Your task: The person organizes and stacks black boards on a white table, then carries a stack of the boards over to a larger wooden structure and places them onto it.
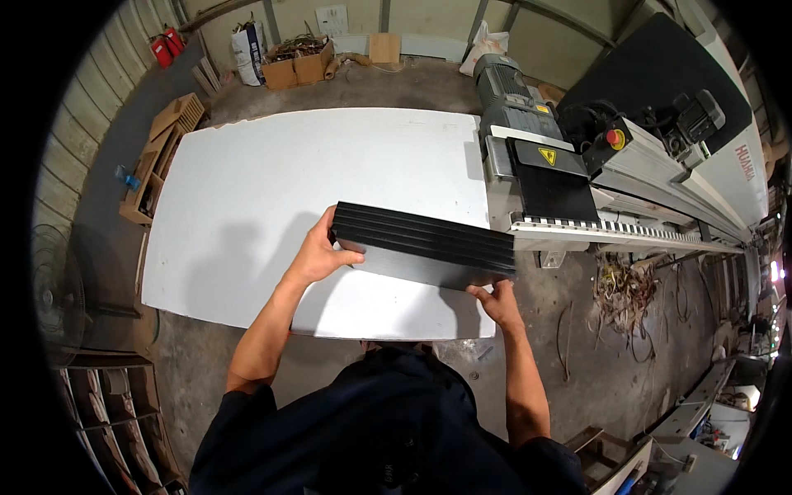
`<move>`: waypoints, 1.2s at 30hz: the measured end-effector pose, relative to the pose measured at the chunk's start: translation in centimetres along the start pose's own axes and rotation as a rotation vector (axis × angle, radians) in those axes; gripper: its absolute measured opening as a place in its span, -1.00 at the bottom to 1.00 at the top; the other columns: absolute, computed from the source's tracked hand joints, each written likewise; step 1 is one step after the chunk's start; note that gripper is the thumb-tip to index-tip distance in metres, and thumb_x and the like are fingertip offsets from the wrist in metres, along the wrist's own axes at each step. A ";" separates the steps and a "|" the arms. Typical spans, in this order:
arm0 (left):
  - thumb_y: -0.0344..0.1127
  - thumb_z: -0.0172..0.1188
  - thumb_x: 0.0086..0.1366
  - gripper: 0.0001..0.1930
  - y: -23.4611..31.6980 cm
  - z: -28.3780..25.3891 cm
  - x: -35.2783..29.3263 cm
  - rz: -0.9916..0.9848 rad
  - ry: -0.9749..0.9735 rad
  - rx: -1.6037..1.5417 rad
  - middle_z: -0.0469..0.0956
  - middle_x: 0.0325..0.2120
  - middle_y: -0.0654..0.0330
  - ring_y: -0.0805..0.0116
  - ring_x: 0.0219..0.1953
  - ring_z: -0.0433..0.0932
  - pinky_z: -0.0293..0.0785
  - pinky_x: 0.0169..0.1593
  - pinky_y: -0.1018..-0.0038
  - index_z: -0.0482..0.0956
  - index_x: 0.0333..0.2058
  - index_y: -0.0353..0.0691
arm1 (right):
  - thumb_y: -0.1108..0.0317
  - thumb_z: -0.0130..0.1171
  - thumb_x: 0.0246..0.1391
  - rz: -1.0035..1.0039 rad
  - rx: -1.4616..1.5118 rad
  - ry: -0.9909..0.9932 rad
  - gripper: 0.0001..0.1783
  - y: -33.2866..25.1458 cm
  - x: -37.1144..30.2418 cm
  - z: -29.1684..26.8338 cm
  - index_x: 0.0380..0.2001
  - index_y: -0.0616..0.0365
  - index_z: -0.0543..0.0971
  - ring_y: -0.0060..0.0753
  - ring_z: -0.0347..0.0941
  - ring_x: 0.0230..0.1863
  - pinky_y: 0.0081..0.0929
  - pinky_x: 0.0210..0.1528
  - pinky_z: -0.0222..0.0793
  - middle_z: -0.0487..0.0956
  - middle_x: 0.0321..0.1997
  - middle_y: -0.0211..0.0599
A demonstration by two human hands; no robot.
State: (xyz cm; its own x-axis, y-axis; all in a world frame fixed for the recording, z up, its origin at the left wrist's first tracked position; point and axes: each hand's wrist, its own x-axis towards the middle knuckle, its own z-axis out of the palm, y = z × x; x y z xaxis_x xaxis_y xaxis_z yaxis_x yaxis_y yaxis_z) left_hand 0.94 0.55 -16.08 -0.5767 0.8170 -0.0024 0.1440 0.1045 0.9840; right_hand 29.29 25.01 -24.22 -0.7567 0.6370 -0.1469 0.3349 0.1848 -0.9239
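A stack of several narrow black boards (pixel 421 247) with dark grey faces is held in front of me, slightly tilted, its right end nearer to me. My left hand (pixel 318 253) grips the left end, thumb across the near face. At the other end my right hand (pixel 497 304) is closed round the lower right corner, its thumb along the bottom edge. Beneath the boards lies a large white tabletop (pixel 330 157); the stack hides part of its surface, and whether the two touch I cannot tell.
On the right stands a long machine with a grey motor (pixel 505 87), a toothed track (pixel 627 227) and a red emergency button (pixel 615 139). Tangled strips (pixel 623 293) lie below it. A wooden rack (pixel 111 421), a fan (pixel 59 289) and a cardboard box (pixel 297 66) stand around.
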 end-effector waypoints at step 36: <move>-0.49 0.10 0.19 -0.27 -0.7 4.3 -2.5 0.246 0.191 -0.184 0.26 0.18 0.00 0.28 0.22 0.23 0.09 0.26 0.43 -0.05 0.29 -0.37 | 0.38 -0.03 0.24 -0.288 0.339 0.286 -0.57 -5.2 -2.9 2.4 0.14 0.29 0.27 -0.49 0.28 0.08 -0.55 0.13 0.14 0.41 0.06 -0.29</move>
State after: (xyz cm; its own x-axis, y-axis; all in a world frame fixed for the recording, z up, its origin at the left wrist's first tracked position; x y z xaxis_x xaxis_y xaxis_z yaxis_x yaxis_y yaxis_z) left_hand 5.70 0.90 -17.52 -0.6852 0.6824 0.2545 0.1599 -0.2000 0.9667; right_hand 28.36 20.36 -19.82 -0.5921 0.7836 0.1881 -0.1000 0.1602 -0.9820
